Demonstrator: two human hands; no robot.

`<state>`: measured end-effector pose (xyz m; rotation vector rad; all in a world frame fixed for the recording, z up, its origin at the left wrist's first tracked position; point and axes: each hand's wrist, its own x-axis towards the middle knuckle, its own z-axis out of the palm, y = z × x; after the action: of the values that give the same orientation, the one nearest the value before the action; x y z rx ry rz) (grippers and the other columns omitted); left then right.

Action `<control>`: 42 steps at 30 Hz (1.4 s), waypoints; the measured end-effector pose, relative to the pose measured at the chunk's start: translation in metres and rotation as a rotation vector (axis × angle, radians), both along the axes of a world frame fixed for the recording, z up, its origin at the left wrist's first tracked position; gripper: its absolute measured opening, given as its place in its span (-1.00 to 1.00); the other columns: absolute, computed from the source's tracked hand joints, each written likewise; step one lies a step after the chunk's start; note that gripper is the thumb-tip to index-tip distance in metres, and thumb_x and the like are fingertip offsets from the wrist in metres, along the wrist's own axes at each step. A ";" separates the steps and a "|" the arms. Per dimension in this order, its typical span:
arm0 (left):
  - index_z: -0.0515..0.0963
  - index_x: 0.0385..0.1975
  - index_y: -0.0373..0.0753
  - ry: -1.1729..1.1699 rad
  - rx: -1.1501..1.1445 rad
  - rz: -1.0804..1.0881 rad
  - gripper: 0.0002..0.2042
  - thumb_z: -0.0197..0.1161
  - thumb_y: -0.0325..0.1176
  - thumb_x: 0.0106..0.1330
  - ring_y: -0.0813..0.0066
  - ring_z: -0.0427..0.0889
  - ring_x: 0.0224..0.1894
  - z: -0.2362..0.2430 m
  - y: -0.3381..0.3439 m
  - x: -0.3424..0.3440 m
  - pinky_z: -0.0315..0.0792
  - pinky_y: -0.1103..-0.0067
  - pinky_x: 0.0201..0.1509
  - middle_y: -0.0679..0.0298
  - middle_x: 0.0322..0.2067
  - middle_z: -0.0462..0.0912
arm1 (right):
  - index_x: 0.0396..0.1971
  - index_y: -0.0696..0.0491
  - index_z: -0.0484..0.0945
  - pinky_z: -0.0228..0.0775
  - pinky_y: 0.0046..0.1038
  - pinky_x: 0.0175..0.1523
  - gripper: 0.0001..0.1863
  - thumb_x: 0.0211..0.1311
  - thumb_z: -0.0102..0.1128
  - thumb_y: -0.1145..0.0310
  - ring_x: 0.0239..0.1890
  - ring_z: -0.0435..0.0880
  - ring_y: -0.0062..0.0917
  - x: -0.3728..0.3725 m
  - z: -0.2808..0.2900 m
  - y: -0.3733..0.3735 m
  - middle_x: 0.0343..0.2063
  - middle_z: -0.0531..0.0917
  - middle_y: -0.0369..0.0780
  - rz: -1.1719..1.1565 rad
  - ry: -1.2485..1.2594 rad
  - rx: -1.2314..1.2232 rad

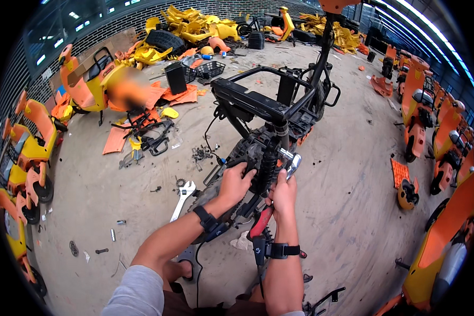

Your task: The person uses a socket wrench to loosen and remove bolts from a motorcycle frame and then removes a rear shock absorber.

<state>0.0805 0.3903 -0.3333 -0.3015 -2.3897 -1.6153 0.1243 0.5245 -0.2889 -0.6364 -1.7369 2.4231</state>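
A stripped black scooter frame (pixel 253 97) stands in front of me, its shock absorber (pixel 269 164) between my hands. My right hand (pixel 284 196) is closed around a ratchet wrench (pixel 294 167), just right of the shock absorber. The wrench's chrome head is up near the frame, and its red grip shows below my hand. My left hand (pixel 236 185) has its fingers bent over dark parts left of the shock absorber. What those fingertips grip is hidden. Both wrists wear black straps with small devices.
An adjustable wrench (pixel 183 199) lies by the frame's left side, with loose sockets (pixel 113 235) farther left. Orange-yellow scooters (pixel 31 142) line the left and others (pixel 416 100) the right. Yellow panels (pixel 195 26) are heaped at the back. A helmet (pixel 407 194) lies at right.
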 end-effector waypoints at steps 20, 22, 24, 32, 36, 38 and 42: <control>0.65 -0.38 -0.33 0.130 -1.221 -0.164 -0.78 0.30 -0.27 0.16 -0.03 0.64 -0.29 0.195 -0.003 -0.027 0.50 0.24 -0.21 -0.05 -0.46 0.64 | -0.37 0.11 0.26 0.19 -0.47 -0.74 -0.73 0.43 -0.12 0.21 -0.80 0.32 -0.59 -0.001 -0.001 0.010 -0.68 0.36 -0.29 -0.003 -0.025 0.135; 0.65 -0.43 -0.34 0.143 -1.214 -0.176 -0.79 0.32 -0.29 0.14 -0.01 0.65 -0.29 0.199 -0.004 -0.032 0.51 0.25 -0.20 -0.05 -0.45 0.64 | -0.34 0.07 0.26 0.15 -0.52 -0.74 -0.74 0.46 -0.16 0.18 -0.79 0.26 -0.65 -0.001 0.000 0.006 -0.67 0.33 -0.32 0.009 -0.032 0.122; 0.65 -0.44 -0.35 0.128 -1.259 -0.208 -0.79 0.33 -0.29 0.13 0.00 0.65 -0.29 0.202 0.004 -0.033 0.51 0.26 -0.21 -0.04 -0.45 0.65 | -0.32 0.05 0.26 0.12 -0.55 -0.74 -0.75 0.47 -0.18 0.17 -0.78 0.23 -0.68 -0.001 0.000 0.005 -0.66 0.31 -0.34 0.016 -0.031 0.125; 0.64 -0.37 -0.35 0.118 -1.434 -0.248 -0.78 0.36 -0.32 0.09 0.07 0.67 -0.24 0.215 0.024 -0.032 0.55 0.33 -0.20 0.02 -0.38 0.68 | -0.34 0.06 0.27 0.13 -0.54 -0.75 -0.74 0.47 -0.18 0.18 -0.80 0.25 -0.67 -0.001 -0.002 0.009 -0.66 0.32 -0.33 0.030 -0.015 0.142; 0.63 -0.31 -0.33 0.128 -1.482 -0.266 -0.76 0.36 -0.34 0.07 0.10 0.67 -0.20 0.221 0.031 -0.031 0.56 0.34 -0.16 0.03 -0.32 0.68 | -0.33 0.16 0.28 0.26 -0.40 -0.69 -0.70 0.43 -0.14 0.19 -0.79 0.42 -0.50 -0.001 -0.002 0.011 -0.70 0.43 -0.22 0.015 -0.012 0.183; 0.63 -0.30 -0.33 0.145 -1.492 -0.280 -0.75 0.37 -0.34 0.05 0.10 0.67 -0.19 0.222 0.031 -0.034 0.55 0.34 -0.15 0.04 -0.31 0.68 | -0.32 0.17 0.28 0.27 -0.39 -0.68 -0.69 0.42 -0.13 0.18 -0.78 0.45 -0.47 0.000 -0.002 0.012 -0.70 0.44 -0.20 0.017 -0.005 0.178; 0.64 -0.36 -0.35 0.141 -1.488 -0.254 -0.80 0.34 -0.39 0.05 0.07 0.67 -0.22 0.215 0.032 -0.032 0.54 0.31 -0.15 0.01 -0.35 0.67 | -0.31 0.07 0.28 0.18 -0.53 -0.73 -0.76 0.46 -0.17 0.19 -0.80 0.29 -0.64 -0.001 0.002 0.008 -0.66 0.35 -0.31 0.026 -0.031 0.177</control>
<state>0.0483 0.4226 -0.1182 -0.8937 -2.9647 0.4485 0.1235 0.5320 -0.2868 -0.6364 -1.9551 2.2524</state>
